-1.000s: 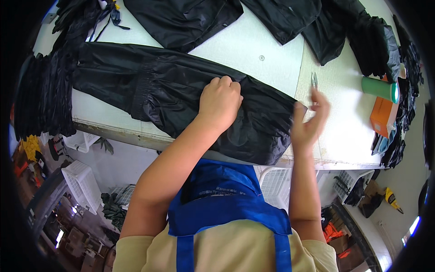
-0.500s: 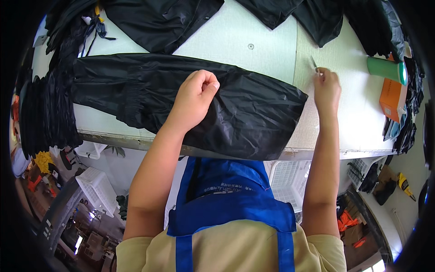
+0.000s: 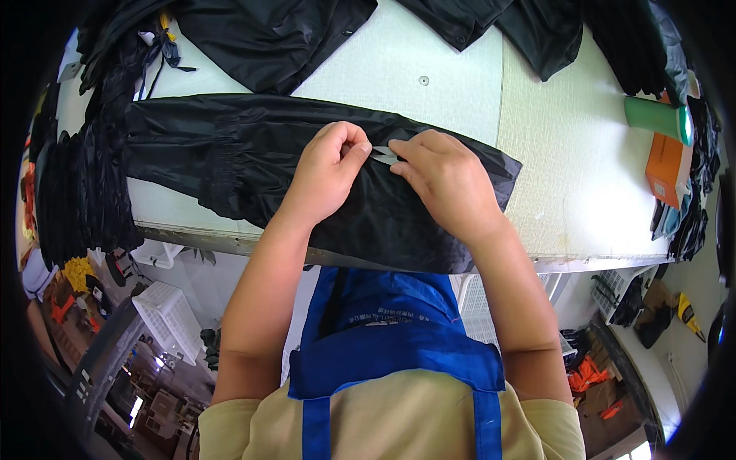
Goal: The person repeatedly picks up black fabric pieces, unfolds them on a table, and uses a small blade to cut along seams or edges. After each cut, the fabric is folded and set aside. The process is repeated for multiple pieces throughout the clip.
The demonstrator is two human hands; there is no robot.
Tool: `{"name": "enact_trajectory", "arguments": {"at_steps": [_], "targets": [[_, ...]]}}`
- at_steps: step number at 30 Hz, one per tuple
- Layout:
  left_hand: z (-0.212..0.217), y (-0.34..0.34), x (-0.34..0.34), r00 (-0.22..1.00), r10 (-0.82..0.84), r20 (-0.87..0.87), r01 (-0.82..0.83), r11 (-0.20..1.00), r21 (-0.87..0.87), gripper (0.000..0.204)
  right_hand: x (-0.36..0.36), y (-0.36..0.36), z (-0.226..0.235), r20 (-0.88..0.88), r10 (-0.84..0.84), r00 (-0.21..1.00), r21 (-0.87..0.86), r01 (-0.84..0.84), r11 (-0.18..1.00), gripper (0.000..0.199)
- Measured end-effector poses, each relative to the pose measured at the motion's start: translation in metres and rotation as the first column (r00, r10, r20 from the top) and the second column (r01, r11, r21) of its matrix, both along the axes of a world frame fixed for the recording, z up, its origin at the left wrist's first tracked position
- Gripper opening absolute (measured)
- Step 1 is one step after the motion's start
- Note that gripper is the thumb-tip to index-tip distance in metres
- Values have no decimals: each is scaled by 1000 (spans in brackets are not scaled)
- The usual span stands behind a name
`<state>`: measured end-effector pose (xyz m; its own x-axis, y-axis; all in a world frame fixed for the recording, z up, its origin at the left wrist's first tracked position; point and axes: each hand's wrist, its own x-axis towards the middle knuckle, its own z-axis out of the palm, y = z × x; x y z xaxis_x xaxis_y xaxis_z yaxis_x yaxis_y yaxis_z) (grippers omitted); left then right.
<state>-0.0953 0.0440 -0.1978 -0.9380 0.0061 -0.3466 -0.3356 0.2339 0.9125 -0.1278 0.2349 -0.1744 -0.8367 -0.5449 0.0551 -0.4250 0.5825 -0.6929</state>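
Note:
A shiny black garment [image 3: 383,230] lies spread along the front of the table, with a gathered elastic band toward its left part. Above its middle, my left hand [image 3: 326,172] is closed in a pinch; what its fingertips hold is too small or hidden to tell. My right hand [image 3: 452,180] grips small metal thread snips [image 3: 384,156], their handle covered by the fingers. Two pale blades show between the hands, slightly apart and pointing at my left fingertips.
Stacked black garments [image 3: 84,184] hang over the table's left end. More black garments [image 3: 268,38] lie along the far side. At the right stand a green cylinder [image 3: 655,119] and an orange box [image 3: 665,169]. White crates [image 3: 165,322] sit below the table [image 3: 567,215].
My right hand has swung in from the table's right side to the garment's middle, bringing the snips up to my left fingertips. My left hand has stayed nearly still.

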Motion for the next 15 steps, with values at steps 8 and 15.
{"name": "enact_trajectory", "arguments": {"at_steps": [8,15], "targets": [[5,-10,3,986,30,-166,-49,992,-112,6,-5,8,-1,-153,-48,987,-11,47,999,18],[17,-117,68,928,161,-336,-368,536,-760,34,-29,120,-49,-138,-590,795,323,599,732,40]]}}
